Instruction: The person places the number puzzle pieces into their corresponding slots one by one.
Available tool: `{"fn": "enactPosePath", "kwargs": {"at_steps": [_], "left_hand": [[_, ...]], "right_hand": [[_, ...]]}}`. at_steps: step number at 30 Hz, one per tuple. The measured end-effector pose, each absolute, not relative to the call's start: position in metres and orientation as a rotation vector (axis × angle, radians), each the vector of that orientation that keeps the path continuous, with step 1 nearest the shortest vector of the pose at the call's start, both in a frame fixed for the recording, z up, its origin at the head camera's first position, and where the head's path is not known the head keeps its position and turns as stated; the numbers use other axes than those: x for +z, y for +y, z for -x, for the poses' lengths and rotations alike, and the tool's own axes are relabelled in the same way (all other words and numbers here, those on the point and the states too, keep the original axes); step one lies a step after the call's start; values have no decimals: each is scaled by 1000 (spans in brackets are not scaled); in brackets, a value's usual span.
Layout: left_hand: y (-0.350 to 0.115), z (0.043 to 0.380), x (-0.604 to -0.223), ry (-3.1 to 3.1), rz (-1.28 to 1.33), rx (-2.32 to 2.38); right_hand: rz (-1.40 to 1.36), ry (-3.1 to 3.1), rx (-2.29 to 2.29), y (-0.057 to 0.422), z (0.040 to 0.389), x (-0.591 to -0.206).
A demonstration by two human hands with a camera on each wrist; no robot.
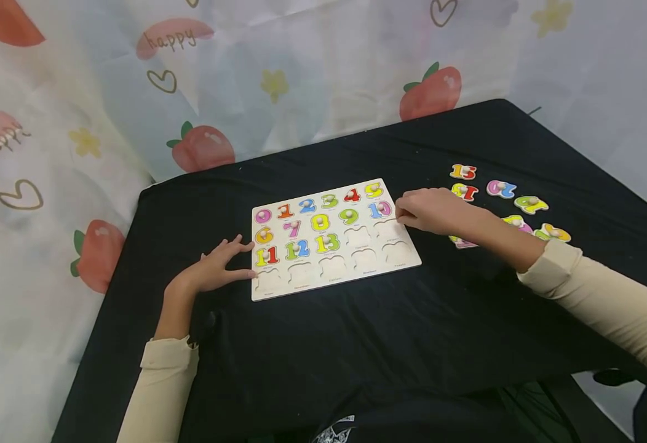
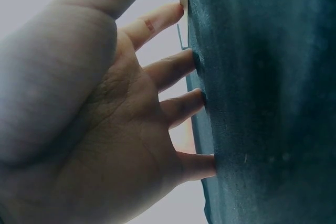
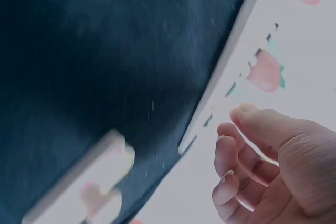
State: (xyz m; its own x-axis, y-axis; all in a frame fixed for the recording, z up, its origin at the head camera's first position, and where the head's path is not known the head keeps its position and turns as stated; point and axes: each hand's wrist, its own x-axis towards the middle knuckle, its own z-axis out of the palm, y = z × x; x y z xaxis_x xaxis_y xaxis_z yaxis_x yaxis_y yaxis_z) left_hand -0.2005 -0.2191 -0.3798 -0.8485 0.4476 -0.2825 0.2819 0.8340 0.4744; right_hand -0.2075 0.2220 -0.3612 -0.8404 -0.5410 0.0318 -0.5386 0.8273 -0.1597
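Observation:
A pale wooden number puzzle board (image 1: 329, 284) lies on the table. Knobbed number pieces, 0 through 13, sit in its recesses, among them a green-yellow 13 (image 1: 328, 243); bare recesses show at the right of the third row and along the front row. My left hand (image 1: 213, 267) is spread at the board's left edge, fingertips and thumb touching it. In the left wrist view that hand (image 2: 121, 114) has extended fingers. Over the board's right edge, near the blue-pink 10 (image 1: 380, 210), hovers my right hand (image 1: 440, 212). Its fingers (image 3: 227, 153) are loosely curled, with nothing visible between them.
Several loose number pieces lie on the black tablecloth (image 1: 357, 344) right of the board, including a 15 (image 1: 463, 172), a blue-pink piece (image 1: 502, 189) and a green-yellow piece (image 1: 531, 204). My right forearm hides part of this group. A printed curtain (image 1: 323, 74) hangs behind the table.

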Motion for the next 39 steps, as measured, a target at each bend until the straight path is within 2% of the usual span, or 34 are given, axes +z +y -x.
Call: {"fn": "enactPosePath", "kwargs": {"at_steps": [11,25,39], "left_hand": [[-219,200,-381,2626,-534,594],[-221,200,-384,2629,-533,593],[-220,200,-381,2631,-549,595]], "right_hand": [[722,2818,-188,258,194,-340],[708,2742,-242,284,184,-341],[516,2787,-291,319,175,-326]]}}
